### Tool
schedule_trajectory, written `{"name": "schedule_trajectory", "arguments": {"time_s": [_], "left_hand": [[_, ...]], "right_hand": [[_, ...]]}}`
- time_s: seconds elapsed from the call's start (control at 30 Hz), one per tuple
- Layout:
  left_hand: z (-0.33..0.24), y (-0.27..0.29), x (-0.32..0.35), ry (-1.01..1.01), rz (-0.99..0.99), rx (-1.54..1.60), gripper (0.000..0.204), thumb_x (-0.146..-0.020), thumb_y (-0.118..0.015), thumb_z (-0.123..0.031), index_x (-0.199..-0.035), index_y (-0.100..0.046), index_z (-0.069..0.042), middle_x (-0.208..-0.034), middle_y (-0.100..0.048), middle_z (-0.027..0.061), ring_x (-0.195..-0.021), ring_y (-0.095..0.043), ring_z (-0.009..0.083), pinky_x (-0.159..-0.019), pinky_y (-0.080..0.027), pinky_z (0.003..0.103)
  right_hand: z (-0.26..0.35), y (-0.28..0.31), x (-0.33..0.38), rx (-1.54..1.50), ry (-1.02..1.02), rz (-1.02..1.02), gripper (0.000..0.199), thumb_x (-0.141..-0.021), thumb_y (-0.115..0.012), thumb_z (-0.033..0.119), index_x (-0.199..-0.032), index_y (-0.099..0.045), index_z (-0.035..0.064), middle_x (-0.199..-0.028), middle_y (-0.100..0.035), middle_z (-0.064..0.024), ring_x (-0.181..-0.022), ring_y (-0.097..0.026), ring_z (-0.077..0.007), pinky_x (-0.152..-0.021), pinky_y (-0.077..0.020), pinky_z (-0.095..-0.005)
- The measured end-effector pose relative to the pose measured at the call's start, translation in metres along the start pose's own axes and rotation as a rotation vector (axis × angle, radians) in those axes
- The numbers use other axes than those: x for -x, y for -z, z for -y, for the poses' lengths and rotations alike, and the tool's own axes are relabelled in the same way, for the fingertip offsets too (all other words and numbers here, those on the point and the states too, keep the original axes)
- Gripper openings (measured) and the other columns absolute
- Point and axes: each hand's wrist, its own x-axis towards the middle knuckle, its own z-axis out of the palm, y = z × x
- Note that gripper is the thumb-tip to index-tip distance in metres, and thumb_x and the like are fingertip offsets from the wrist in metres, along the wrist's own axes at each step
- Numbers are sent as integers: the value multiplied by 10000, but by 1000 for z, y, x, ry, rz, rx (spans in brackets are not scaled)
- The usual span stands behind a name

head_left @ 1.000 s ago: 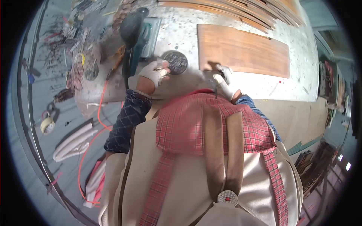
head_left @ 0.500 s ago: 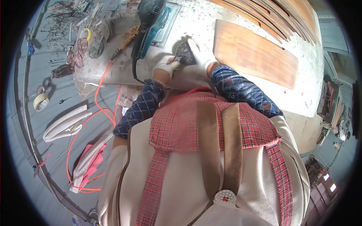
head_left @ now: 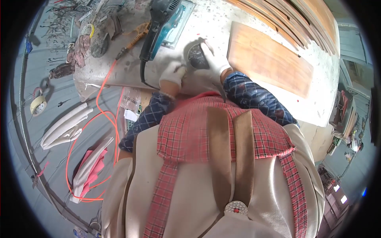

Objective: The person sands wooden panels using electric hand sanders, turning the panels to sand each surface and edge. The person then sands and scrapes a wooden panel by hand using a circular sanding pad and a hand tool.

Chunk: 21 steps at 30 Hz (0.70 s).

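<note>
A dark, round, palm-sized disc (head_left: 197,58) with a mottled surface and a pale rim is at the near side of the worktable (head_left: 131,73); I cannot tell its exact kind. My right hand (head_left: 216,60), in a white glove, grips it along its right edge, thumb and fingers partly hidden. Left of it and apart from the disc, my left hand (head_left: 173,73), gloved too, has its fingers curled in. What it holds, if anything, does not show. A teal and black corded power tool (head_left: 158,31) lies just beyond my left hand.
A flat wooden panel (head_left: 270,59) lies to the right, with stacked boards (head_left: 289,20) behind it. An orange air hose (head_left: 104,89) with a brass-coloured fitting runs off the left edge. Rags (head_left: 82,49) and a tape roll (head_left: 38,106) are at left.
My left hand has come away from the disc and moved slightly left and nearer. The disc now shows more of its round face, still in my right hand.
</note>
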Motion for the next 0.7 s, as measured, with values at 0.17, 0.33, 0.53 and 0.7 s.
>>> {"name": "schedule_trajectory", "arguments": {"time_s": [0.17,0.33,0.53,0.7], "left_hand": [[13,5,-22,-868,-42,-1042,620,-849,-602,-94,-1451,-513,-210,-1147,-616,133,-1017,-607,311,-882,-506,428],[-11,4,8,-575,134,-1166,698,-863,-593,-107,-1524,-418,-243,-1056,-594,149,-947,-614,360,-792,-516,461],[4,9,7,-498,172,-1195,783,-856,-577,-87,-1567,-327,-298,-1115,-586,159,-937,-638,382,-816,-536,490],[-1,13,18,-410,234,-1192,735,-874,-572,-96,-1548,-349,-286,-1264,-574,189,-1039,-650,412,-874,-540,498]], "right_hand": [[-2,1,-4,87,31,-28,1145,-740,-771,586,-1591,-218,55,-1628,-209,-241,-1499,-187,-452,-1240,-185,-481],[5,3,2,-4,-38,33,1152,-747,-761,598,-1596,-205,54,-1634,-207,-235,-1515,-165,-431,-1247,-164,-470],[-5,-5,-7,27,25,-17,1172,-749,-755,612,-1599,-185,42,-1647,-187,-223,-1520,-153,-427,-1251,-146,-467],[-6,-6,-5,52,31,-45,1205,-725,-775,632,-1604,-172,71,-1637,-197,-233,-1511,-168,-440,-1242,-176,-475]]}}
